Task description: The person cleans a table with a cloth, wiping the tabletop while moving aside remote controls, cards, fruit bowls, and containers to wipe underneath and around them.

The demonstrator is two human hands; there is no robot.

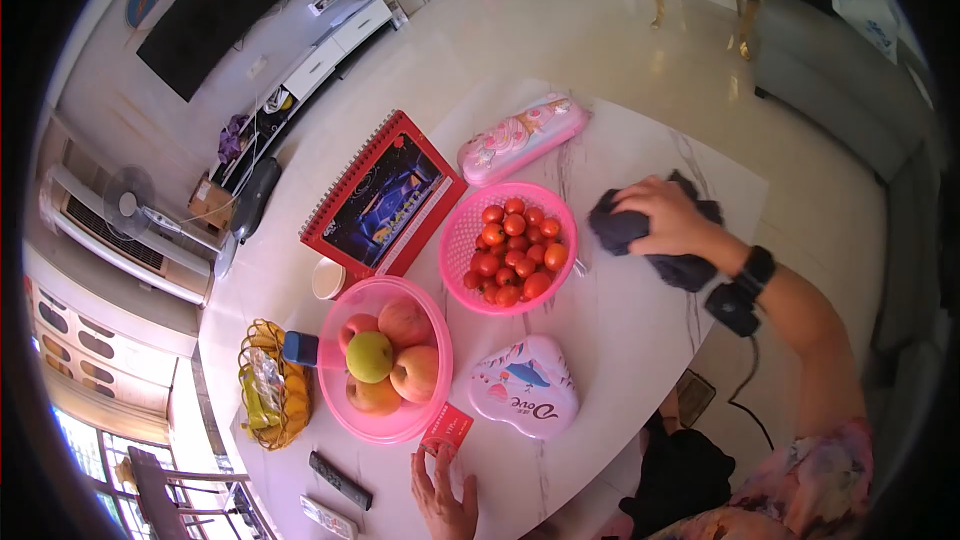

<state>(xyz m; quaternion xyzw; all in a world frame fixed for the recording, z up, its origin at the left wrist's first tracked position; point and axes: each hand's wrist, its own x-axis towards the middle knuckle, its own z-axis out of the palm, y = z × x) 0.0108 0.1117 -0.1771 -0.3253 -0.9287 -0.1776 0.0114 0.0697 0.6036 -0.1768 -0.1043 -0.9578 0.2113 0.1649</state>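
Note:
My right hand (668, 218) presses down on a dark grey cloth (688, 268) near the right side of the marble-patterned table, its fingers curled round a bunched part. My left hand (444, 496) is at the table's near edge with fingers apart, the fingertips at a small red card (447, 428). Just beyond that card stands a pink bowl (335, 402) of apples and one green fruit. A heart-shaped pink Dove box (526, 387) lies between my hands. Left of the cloth is a pink perforated basket (449, 258) holding several cherry tomatoes (515, 252).
A red desk calendar (385, 202) and a pink pencil case (524, 138) stand toward the back. On the left are a yellow woven basket (290, 402), a dark blue box (300, 348), a black remote (340, 480) and a white case (328, 517). A grey sofa (820, 90) is right.

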